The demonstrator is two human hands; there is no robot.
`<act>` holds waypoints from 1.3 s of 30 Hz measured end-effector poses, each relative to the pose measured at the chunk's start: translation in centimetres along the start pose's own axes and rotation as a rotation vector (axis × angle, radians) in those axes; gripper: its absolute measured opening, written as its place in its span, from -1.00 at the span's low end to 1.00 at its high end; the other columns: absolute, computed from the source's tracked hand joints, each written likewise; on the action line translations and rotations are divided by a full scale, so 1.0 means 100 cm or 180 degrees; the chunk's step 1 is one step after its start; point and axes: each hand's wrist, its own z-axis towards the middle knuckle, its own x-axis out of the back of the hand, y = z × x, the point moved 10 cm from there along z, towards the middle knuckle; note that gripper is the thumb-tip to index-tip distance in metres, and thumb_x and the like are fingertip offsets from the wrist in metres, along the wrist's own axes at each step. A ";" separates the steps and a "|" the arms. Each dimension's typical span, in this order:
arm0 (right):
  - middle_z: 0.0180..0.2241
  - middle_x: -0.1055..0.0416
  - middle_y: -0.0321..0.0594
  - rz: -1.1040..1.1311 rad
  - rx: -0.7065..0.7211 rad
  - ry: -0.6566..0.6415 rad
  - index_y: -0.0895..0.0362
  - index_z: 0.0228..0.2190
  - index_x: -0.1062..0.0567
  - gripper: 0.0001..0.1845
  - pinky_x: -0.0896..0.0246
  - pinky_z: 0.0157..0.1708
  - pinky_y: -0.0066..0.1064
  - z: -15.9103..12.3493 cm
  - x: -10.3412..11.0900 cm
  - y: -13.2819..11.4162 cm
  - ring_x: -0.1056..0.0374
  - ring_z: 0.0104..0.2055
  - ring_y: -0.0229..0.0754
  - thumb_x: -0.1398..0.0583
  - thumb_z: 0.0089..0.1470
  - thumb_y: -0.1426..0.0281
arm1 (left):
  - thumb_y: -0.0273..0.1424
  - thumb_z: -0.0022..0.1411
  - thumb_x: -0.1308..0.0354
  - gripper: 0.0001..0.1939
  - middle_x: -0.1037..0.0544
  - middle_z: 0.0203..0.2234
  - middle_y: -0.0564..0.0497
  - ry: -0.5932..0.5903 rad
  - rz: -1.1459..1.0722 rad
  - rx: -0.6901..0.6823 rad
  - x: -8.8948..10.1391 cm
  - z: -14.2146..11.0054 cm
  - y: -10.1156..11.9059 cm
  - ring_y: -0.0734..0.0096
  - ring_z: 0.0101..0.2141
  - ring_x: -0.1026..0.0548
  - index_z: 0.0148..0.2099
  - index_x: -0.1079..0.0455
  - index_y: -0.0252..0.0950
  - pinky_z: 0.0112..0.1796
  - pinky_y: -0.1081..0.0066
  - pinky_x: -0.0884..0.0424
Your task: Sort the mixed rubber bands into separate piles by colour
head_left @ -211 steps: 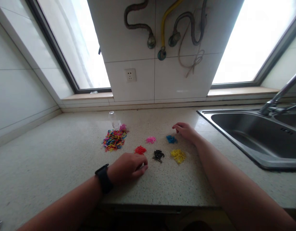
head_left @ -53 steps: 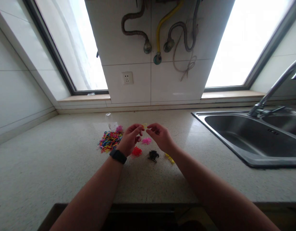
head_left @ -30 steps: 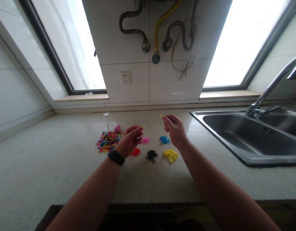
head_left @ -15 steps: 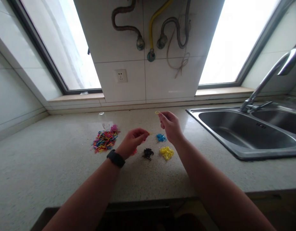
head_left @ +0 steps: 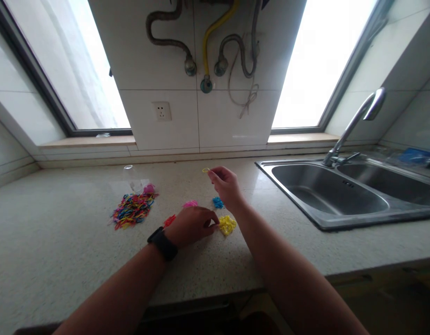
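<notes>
Thumb and fingertips of my right hand (head_left: 225, 186) pinch a thin yellow rubber band (head_left: 205, 170), its loop sticking out to the left above the counter. My left hand (head_left: 194, 226), with a black watch on the wrist, is low over the counter. Its thumb and forefinger curl together at the left edge of a yellow rubber band pile (head_left: 228, 225); what is between them is too small to make out. Behind this hand lie a pink pile (head_left: 190, 204) and a red pile (head_left: 170, 220), partly covered. A blue pile (head_left: 218, 202) sits between the hands. The black pile is hidden.
A large mixed-colour heap of rubber bands (head_left: 133, 210) lies on the left of the counter (head_left: 61, 242), beside a clear plastic container (head_left: 129, 176) on its side. On the right are a steel sink (head_left: 323, 223) and a faucet (head_left: 351, 123).
My left hand has moved down to the yellow pile, now covering the black one. My right hand still holds its yellow band. The view has shifted to the right.
</notes>
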 end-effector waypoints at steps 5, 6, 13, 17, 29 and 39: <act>-0.57 -0.25 -0.40 -0.0137 0.0023 -0.0147 0.13 -0.42 -0.48 -0.65 0.11 -0.65 -0.49 -0.001 -0.007 0.003 -0.02 -0.60 -0.39 -0.31 -0.02 0.08 | -0.26 0.26 -0.17 -0.82 -0.56 -0.47 0.08 -0.0114 0.0031 0.0092 -0.003 0.000 -0.001 0.44 -0.47 -0.44 -0.16 -0.54 -0.16 -0.41 0.44 -0.21; -0.57 -0.25 -0.40 -0.0142 0.0028 -0.0177 0.13 -0.42 -0.49 -0.65 0.11 -0.65 -0.49 -0.001 -0.008 0.004 -0.02 -0.60 -0.39 -0.31 -0.02 0.09 | -0.26 0.26 -0.17 -0.82 -0.56 -0.47 0.08 -0.0136 0.0024 0.0112 -0.003 0.000 -0.001 0.44 -0.47 -0.44 -0.15 -0.54 -0.16 -0.41 0.45 -0.20; -0.61 -0.21 -0.42 0.0235 -0.0089 -0.0313 0.11 -0.43 -0.49 -0.70 0.14 -0.66 -0.49 -0.008 -0.016 -0.008 0.00 -0.61 -0.39 -0.34 -0.02 0.13 | -0.24 0.27 -0.17 -0.81 -0.56 -0.47 0.09 -0.0104 0.0018 0.0031 0.000 -0.002 0.002 0.46 -0.48 -0.45 -0.14 -0.54 -0.15 -0.41 0.45 -0.21; -0.63 -0.18 -0.45 0.0750 -0.0258 -0.0495 0.10 -0.44 -0.47 -0.73 0.15 -0.66 -0.50 -0.016 -0.026 -0.015 0.00 -0.63 -0.41 -0.36 -0.03 0.18 | -0.26 0.29 -0.15 -0.82 -0.55 -0.48 0.09 0.0013 0.0015 -0.0044 0.001 -0.002 0.003 0.45 -0.45 -0.48 -0.14 -0.52 -0.17 -0.35 0.45 -0.25; -0.58 -0.27 -0.39 -0.0165 -0.0289 -0.1587 0.11 -0.44 -0.49 -0.74 -0.01 -0.58 -0.48 -0.030 -0.031 -0.039 -0.12 -0.55 -0.36 -0.33 0.00 0.18 | -0.25 0.29 -0.13 -0.81 -0.50 -0.54 0.11 0.0188 -0.0099 0.0245 0.014 -0.008 -0.023 0.48 -0.50 -0.40 -0.16 -0.52 -0.17 -0.40 0.46 -0.18; -0.58 -0.44 -0.28 -0.3057 -0.1317 -0.3035 0.12 -0.51 -0.59 -0.87 -0.01 -0.57 -0.44 -0.053 0.032 0.039 -0.21 -0.57 -0.30 -0.30 -0.10 0.31 | -0.26 0.29 -0.12 -0.79 -0.47 -0.51 0.06 0.0256 -0.0220 0.0351 0.021 -0.012 -0.037 0.47 -0.48 -0.37 -0.17 -0.52 -0.25 -0.40 0.46 -0.19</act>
